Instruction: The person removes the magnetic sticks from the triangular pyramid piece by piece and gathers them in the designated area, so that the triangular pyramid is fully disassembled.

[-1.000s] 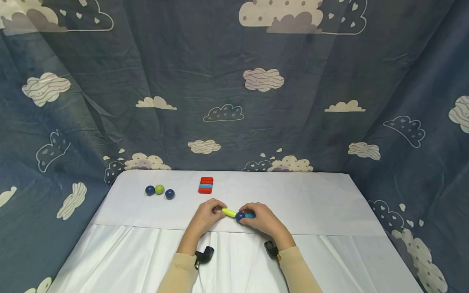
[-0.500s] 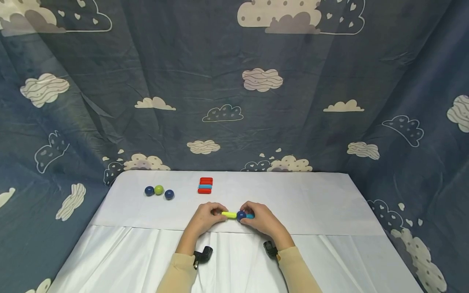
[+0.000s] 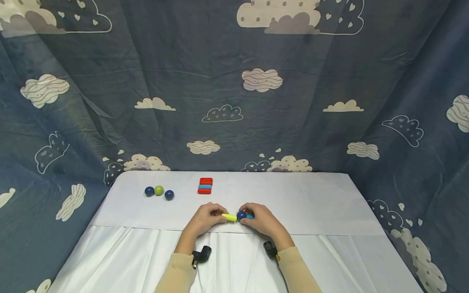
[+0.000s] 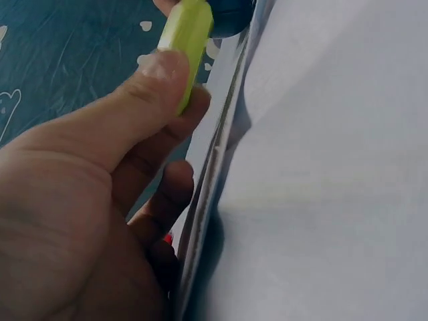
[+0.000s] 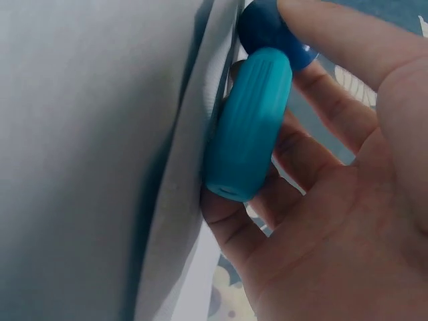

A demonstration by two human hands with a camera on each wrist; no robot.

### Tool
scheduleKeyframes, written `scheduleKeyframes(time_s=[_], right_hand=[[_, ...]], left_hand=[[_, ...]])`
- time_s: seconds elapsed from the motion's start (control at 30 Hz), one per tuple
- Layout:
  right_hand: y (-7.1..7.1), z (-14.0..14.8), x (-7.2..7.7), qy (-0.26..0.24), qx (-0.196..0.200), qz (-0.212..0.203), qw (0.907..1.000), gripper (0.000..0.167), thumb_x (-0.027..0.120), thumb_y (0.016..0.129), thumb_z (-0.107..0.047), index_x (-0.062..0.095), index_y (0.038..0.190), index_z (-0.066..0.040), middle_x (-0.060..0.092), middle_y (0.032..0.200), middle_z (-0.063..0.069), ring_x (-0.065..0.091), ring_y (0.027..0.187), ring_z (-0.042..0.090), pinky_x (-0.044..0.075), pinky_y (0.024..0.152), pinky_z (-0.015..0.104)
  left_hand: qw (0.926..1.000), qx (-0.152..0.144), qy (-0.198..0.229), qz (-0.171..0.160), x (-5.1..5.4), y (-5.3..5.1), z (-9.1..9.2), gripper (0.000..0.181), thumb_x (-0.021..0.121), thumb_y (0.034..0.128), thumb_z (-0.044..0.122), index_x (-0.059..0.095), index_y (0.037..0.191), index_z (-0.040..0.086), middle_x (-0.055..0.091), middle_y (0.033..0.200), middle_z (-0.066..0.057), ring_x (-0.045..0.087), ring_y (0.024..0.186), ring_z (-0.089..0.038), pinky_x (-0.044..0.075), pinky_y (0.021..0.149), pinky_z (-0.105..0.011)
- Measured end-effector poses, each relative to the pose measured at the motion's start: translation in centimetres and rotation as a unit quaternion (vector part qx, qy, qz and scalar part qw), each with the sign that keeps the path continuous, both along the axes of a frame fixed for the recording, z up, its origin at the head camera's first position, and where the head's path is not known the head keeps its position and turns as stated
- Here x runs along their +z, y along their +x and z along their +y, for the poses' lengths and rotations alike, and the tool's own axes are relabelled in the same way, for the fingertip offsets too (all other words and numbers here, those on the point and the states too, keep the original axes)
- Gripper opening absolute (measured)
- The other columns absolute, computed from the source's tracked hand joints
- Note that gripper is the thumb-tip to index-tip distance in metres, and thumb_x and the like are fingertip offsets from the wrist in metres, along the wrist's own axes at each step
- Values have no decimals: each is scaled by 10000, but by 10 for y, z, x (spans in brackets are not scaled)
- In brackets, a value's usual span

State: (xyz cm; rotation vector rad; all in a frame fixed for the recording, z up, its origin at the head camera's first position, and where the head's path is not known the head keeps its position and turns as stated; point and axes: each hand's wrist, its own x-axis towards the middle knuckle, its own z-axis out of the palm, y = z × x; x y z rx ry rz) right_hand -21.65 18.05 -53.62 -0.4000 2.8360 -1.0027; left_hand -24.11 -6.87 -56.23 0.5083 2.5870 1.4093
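My left hand pinches a yellow-green ridged stick between thumb and fingers. The stick's far end meets a dark blue ball; whether it is joined to it I cannot tell. Thumb and finger of my right hand grip that ball. On the ball's other side a light blue ridged stick lies against it, within the curve of my right fingers. Beyond the hands, two red sticks and others, one light blue, lie in a short row.
At the left back of the white-covered table lie a dark blue ball, a green ball and another dark blue ball. A dark cloud-patterned cloth hangs behind and at both sides.
The yellow-green stick has swung from a slant to nearly level, then tipped slightly again, its end at the ball. Both hands have shifted only a little.
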Motion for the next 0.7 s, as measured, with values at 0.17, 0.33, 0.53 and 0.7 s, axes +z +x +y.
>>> scheduleKeyframes(time_s=[0.17,0.33,0.53,0.7], right_hand=[[0,-1,1,42,-75,37,10000,295,826,935,-252,743,1209,-180,730,1069,-13,650,1000,153,553,987,494],[0,-1,-1,65,-87,28,9999,286,824,938,-256,743,1205,-192,722,1045,-30,634,968,129,552,964,468],[0,0,-2,62,-57,70,9999,290,818,941,-267,740,1213,-203,728,1077,-15,633,982,139,555,975,480],[-1,0,-2,25,-104,56,9999,277,817,943,-261,741,1206,-213,723,1063,-25,621,969,128,554,972,462]], left_hand=[[9999,58,87,49,0,0,-1,140,846,911,305,820,1042,265,672,953,40,569,870,-135,480,802,-291],[9985,390,381,44,-1,-1,-2,173,864,895,284,823,1059,246,686,915,35,572,842,-111,479,788,-273],[9910,992,849,286,2,-6,-8,246,889,866,199,792,1082,131,751,922,3,601,805,-76,499,764,-219],[9853,1583,505,406,7,-10,-21,161,883,875,218,790,992,158,731,856,3,587,771,-106,480,735,-246]])
